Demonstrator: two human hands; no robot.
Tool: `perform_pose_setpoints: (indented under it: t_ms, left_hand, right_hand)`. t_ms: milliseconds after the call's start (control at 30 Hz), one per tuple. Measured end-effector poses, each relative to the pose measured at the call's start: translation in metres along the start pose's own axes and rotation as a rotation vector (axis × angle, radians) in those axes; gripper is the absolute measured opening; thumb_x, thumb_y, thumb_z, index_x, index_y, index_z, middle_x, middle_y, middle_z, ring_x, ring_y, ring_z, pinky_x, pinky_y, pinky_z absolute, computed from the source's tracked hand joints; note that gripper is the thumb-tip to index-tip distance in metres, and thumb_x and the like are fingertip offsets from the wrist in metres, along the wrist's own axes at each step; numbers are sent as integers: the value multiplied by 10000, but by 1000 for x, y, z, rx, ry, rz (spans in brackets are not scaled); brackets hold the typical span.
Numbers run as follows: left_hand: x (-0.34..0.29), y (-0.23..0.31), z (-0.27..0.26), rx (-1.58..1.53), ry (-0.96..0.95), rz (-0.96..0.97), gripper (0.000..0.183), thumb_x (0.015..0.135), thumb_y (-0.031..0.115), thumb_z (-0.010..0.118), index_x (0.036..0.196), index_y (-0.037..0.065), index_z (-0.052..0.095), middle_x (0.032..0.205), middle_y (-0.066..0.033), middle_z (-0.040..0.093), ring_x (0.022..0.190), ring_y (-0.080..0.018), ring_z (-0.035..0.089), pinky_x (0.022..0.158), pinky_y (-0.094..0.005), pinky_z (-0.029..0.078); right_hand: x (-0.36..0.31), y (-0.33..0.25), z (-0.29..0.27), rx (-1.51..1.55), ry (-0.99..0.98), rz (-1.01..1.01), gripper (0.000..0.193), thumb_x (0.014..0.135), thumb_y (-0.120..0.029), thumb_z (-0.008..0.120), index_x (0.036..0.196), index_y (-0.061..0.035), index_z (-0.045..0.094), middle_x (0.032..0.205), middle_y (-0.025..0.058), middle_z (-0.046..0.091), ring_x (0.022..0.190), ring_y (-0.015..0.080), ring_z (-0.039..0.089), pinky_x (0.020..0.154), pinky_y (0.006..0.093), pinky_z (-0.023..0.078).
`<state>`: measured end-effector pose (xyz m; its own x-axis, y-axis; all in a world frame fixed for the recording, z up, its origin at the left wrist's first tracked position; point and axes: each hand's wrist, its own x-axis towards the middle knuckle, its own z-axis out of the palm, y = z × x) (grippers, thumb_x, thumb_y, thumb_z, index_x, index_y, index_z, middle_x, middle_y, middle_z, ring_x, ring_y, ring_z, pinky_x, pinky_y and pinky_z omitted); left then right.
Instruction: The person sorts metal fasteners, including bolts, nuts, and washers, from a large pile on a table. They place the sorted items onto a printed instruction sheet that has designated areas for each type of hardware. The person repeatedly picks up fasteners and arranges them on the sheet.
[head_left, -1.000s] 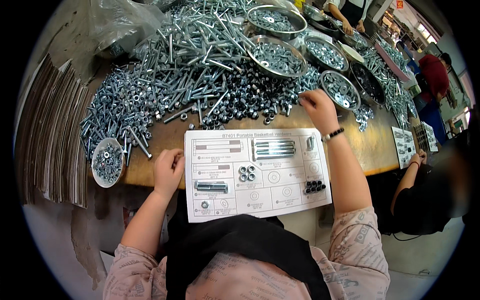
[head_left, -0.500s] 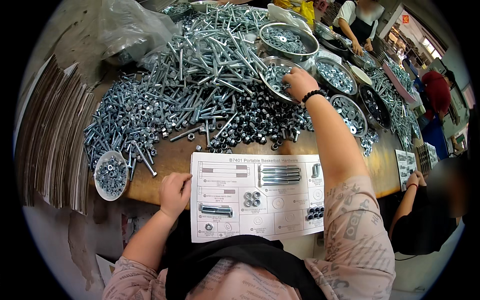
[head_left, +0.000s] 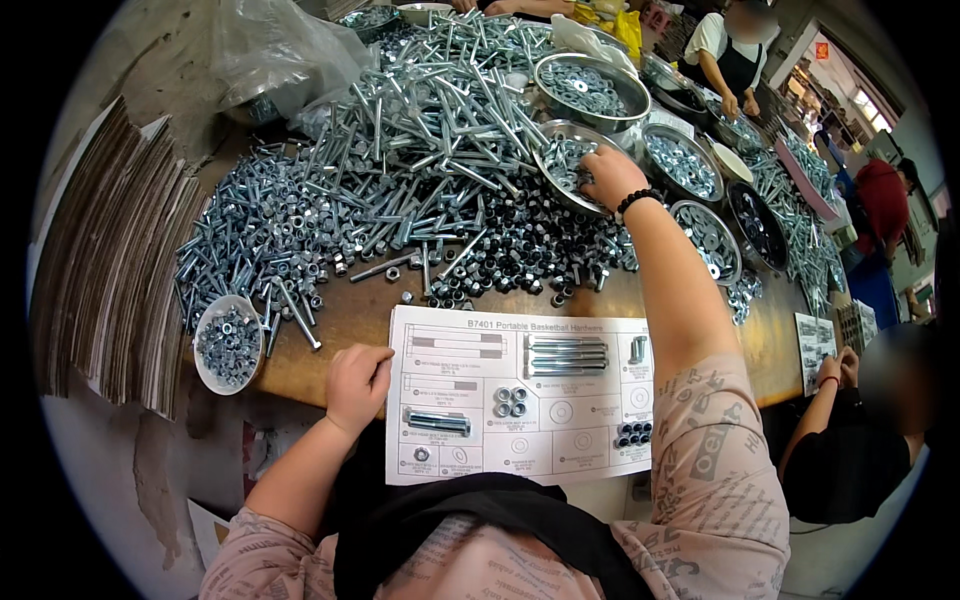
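A printed parts sheet [head_left: 520, 465] lies in front of me, overlapping the table's near edge. My left hand [head_left: 358, 388] is closed at its left edge, fingertips against the paper. On the sheet's boxes rest long bolts [head_left: 566, 356], shorter bolts [head_left: 437, 422], silver nuts [head_left: 511, 401], a single nut [head_left: 421, 454] and black-topped nuts [head_left: 634, 434]. My right hand [head_left: 613, 178], with a black bead bracelet, reaches into a metal bowl [head_left: 548, 187] of flat washers [head_left: 566, 158]. Its fingers curl down among the washers; their tips are hidden, so what they pinch cannot be seen.
A heap of bolts [head_left: 430, 130] and loose nuts [head_left: 520, 245] covers the table's far side. More washer bowls [head_left: 590, 120] stand around my right hand. A white bowl of nuts [head_left: 228, 345] sits left; cardboard sheets [head_left: 115, 260] are stacked beyond it. Co-workers [head_left: 850, 430] work at right.
The whole view has shifted slightly, moving the scene a little rightward. My right hand stays in the same washer bowl, its fingers slightly more curled. My left hand keeps its place at the sheet.
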<state>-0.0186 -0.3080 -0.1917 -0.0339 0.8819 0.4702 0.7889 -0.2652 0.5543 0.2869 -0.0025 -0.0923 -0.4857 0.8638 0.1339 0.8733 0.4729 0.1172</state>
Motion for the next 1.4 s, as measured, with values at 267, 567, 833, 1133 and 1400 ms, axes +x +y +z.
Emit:
perform_pose_setpoints:
  t_ms: [267,567,833,1133,1400]
  left_hand:
    - [0,1,-1,10,3,0,104,715,47,601,816,57,620,739,-91,581,687,-277,552,636,-369,407]
    - [1,1,0,0,-6,-25,99,717,52,603,814,56,621,734,-90,578,693,-278,554,645,-368,411]
    - [1,1,1,3,-22,-34,99,717,51,601,812,56,624,730,-92,573,688,-283,548,640,-373,408]
    - [1,1,0,-2,-19,-16,100,713,46,601,809,55,625,728,-89,574,679,-276,551,637,-367,407]
    - [0,1,0,4,-8,-24,94,714,50,604,804,57,627,732,-84,578,679,-274,553,640,-366,407]
  right_hand:
    - [3,9,6,-157,36,-99,140,770,-139,543,834,-64,644,949,112,570,928,269,567,763,372,489]
    - [-2,29,18,180,174,229,174,780,-184,527,883,-113,647,980,113,583,894,300,570,798,387,464]
    - [2,33,19,200,74,188,297,781,-175,587,1076,-143,578,1065,130,556,997,302,538,841,384,450]
    - [9,32,6,115,-107,50,301,763,-231,615,1053,-150,625,1042,127,539,975,304,545,835,389,450]
    - [5,24,6,-38,-75,-29,190,801,-229,559,911,-95,637,984,109,567,936,286,565,792,395,468]
